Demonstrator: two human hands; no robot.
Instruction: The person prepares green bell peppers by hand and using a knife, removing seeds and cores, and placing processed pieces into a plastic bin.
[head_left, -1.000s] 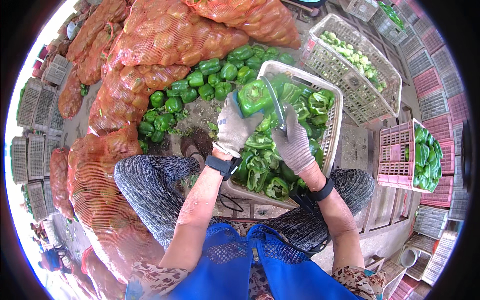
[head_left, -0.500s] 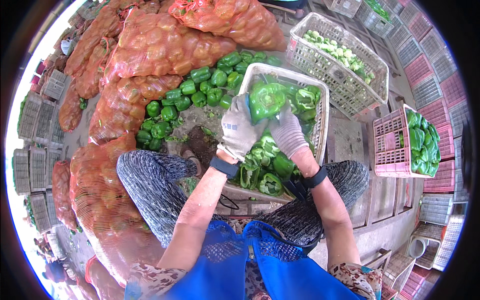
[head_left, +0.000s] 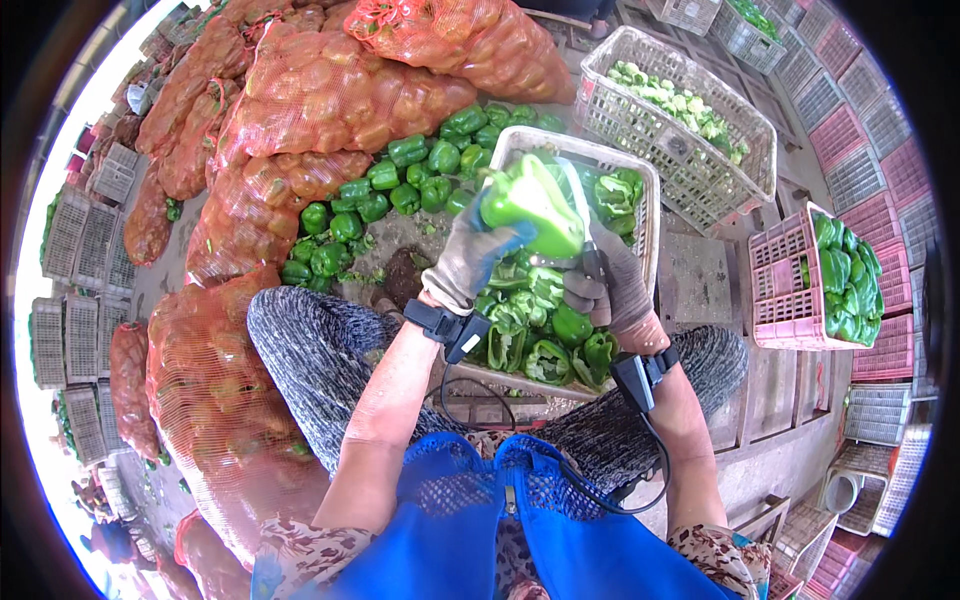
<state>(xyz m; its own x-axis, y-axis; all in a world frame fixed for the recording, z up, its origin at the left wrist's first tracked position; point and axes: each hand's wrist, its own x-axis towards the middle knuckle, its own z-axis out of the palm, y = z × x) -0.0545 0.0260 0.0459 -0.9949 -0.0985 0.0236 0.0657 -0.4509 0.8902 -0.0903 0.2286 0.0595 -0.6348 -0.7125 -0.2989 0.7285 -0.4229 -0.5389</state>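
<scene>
A green bell pepper (head_left: 533, 205), with pale cut flesh facing up, is gripped in my gloved left hand (head_left: 460, 262) above the crate. My gloved right hand (head_left: 622, 285) is closed round the dark handle of a knife (head_left: 592, 262), its light blade upright against the pepper's right side. Below both hands is a white plastic crate (head_left: 652, 215) between my legs. Cut pepper pieces (head_left: 548, 362) and hollowed halves lie in it. The fingertips of my left hand are partly hidden behind the pepper.
Whole green peppers (head_left: 408, 152) lie on the floor ahead to the left, beside large red mesh sacks (head_left: 330, 95). A crate of pale green trimmings (head_left: 680, 165) stands at the far right. Further right is a pink crate (head_left: 785, 290) holding peppers. Stacked crates (head_left: 880, 215) line the right side.
The pepper has turned from its green outside to its pale cut side. My right hand has drawn back to the pepper's right, and the knife now shows in it.
</scene>
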